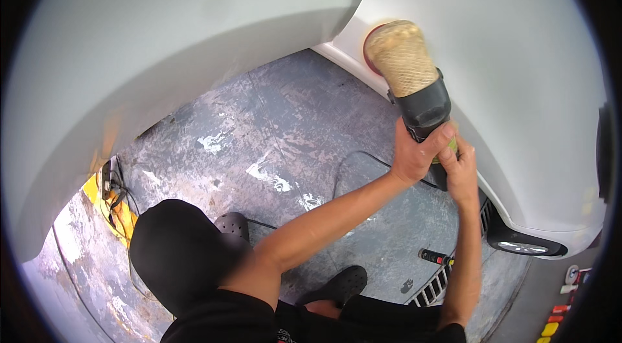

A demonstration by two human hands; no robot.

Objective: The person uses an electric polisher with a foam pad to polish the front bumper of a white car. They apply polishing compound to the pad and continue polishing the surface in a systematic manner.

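My left hand point(420, 148) and my right hand point(459, 163) are both wrapped around the black and green grip of a power polisher point(423, 104). Tan netted fabric covers the polisher's head, which looks blurred. Its round pad, with a dark red edge, lies against a light-coloured car body panel point(491, 51), close to the panel's edge and the sill. On the left, an open car door point(194, 46) stretches across the top of the view. A black cord point(374, 155) runs from near the grip down to the floor.
On the worn floor point(291, 124) lies a black bottle point(435, 256) beside a drain grate point(432, 287). A power strip point(105, 180) and tangled cables rest on something yellow point(116, 221) at the left. A car wheel point(525, 247) and several coloured items point(559, 309) are at the right.
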